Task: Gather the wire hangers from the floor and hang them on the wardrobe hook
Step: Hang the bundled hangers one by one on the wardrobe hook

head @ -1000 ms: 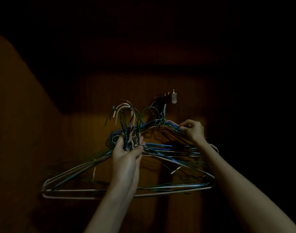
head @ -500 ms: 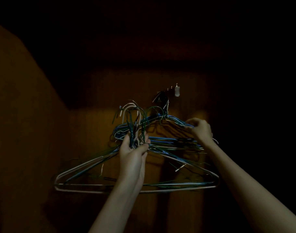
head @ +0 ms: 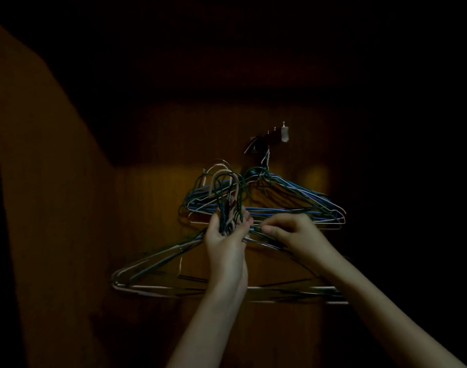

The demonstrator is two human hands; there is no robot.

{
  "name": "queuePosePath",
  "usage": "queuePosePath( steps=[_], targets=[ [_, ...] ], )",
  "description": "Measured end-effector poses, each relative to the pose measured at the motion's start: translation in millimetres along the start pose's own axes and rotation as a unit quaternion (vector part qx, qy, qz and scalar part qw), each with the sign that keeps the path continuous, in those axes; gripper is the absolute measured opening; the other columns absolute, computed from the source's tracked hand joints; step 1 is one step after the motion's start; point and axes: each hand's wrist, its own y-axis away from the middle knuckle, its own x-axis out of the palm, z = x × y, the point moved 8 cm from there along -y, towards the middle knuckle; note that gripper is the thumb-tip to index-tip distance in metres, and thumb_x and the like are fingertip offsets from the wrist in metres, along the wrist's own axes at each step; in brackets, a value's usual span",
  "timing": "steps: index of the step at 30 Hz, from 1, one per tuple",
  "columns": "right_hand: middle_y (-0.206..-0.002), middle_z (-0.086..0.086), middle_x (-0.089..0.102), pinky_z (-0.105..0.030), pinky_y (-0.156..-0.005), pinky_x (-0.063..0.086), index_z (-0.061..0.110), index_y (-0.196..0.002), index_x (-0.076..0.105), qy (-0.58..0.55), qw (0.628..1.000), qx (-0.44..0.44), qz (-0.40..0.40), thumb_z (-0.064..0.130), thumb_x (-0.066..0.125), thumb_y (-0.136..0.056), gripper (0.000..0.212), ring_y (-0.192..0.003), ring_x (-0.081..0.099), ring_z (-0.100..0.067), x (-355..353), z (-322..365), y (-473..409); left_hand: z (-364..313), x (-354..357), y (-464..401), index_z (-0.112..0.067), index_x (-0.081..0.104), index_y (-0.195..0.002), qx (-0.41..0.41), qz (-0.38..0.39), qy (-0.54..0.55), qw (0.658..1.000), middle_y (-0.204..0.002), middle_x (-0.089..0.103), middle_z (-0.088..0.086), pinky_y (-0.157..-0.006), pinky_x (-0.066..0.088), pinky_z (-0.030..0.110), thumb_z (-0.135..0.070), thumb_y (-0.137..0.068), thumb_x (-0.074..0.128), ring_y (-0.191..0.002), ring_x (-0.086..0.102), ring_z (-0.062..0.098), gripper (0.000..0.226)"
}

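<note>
Bunched hanger necks (head: 228,208) were gripped by left hand (head: 225,237); wire hangers (head: 269,245) were pinched by right hand (head: 293,232) beside it, below wardrobe hook (head: 263,148).

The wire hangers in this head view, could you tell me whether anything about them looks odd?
Yes: the held bunch in the left hand is tangled, hook ends splaying unevenly. The hung hangers below the wardrobe hook overlap crookedly. The right hand pinches a wire.

dim home wardrobe — wooden panels (head: 54,208), hook rack (head: 269,135)
</note>
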Motion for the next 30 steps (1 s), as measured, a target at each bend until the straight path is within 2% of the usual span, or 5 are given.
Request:
queuePosePath(
  steps=[6, 11, 21, 26, 30],
  targets=[
    [-0.083, 0.009, 0.066, -0.014, -0.073, 0.045, 0.022, -0.084, 0.067, -0.046, 0.999, 0.017, 0.009, 0.016, 0.058, -0.091, 0.013, -0.08, 0.059, 0.0, 3.6, -1.1, 7.7, 6.1, -3.5, 2.0, -0.025, 0.052, -0.096, -0.02, -0.015, 0.002, 1.0, -0.101, 0.065, 0.015, -0.091, 0.049, 0.035, 0.016, -0.083, 0.053, -0.098, 0.063, 0.026, 0.043],
    [-0.074, 0.002, 0.062, -0.018, -0.065, 0.05, 0.02, -0.078, 0.061, -0.079, 0.996, 0.026, -0.027, 0.011, 0.051, -0.094, 0.021, -0.072, 0.062, -0.01, -4.7, -1.5, 10.3, 11.8, -12.5, 4.3, -0.01, 0.036, -0.141, -0.037, -0.033, -0.026, 0.998, -0.119, 0.06, 0.015, -0.102, 0.043, 0.041, 0.014, -0.079, 0.061, -0.112, 0.059, 0.027, 0.071],
    [-0.08, 0.002, 0.058, -0.007, -0.047, 0.039, 0.019, -0.087, 0.057, -0.074, 0.997, 0.031, -0.002, 0.013, 0.053, -0.093, 0.009, -0.053, 0.053, 0.009, -6.6, 2.9, 21.7, 19.5, -13.8, 20.3, -0.013, 0.017, -0.149, -0.088, -0.035, 0.008, 0.995, -0.126, 0.054, 0.026, -0.091, 0.047, 0.034, 0.018, -0.081, 0.054, -0.107, 0.06, 0.03, 0.083],
    [-0.089, 0.014, 0.063, -0.012, -0.071, 0.049, 0.029, -0.094, 0.06, -0.051, 0.999, -0.003, 0.009, 0.014, 0.058, -0.09, 0.015, -0.08, 0.06, 0.006, 6.7, 15.6, 22.0, 30.9, -20.8, 33.9, -0.013, 0.028, -0.146, -0.112, -0.013, -0.07, 0.991, -0.137, 0.048, 0.014, -0.103, 0.042, 0.039, 0.01, -0.078, 0.065, -0.12, 0.053, 0.026, 0.08],
    [-0.063, 0.02, 0.062, -0.006, -0.056, 0.041, 0.021, -0.079, 0.062, -0.064, 0.997, 0.012, -0.03, 0.005, 0.054, -0.091, 0.022, -0.062, 0.056, 0.013, -3.3, 13.6, 19.8, 26.0, -22.9, 51.3, -0.005, 0.045, -0.135, -0.116, 0.028, -0.071, 0.99, -0.111, 0.066, 0.012, -0.083, 0.055, 0.026, 0.011, -0.08, 0.062, -0.093, 0.068, 0.016, 0.06]
  ],
)
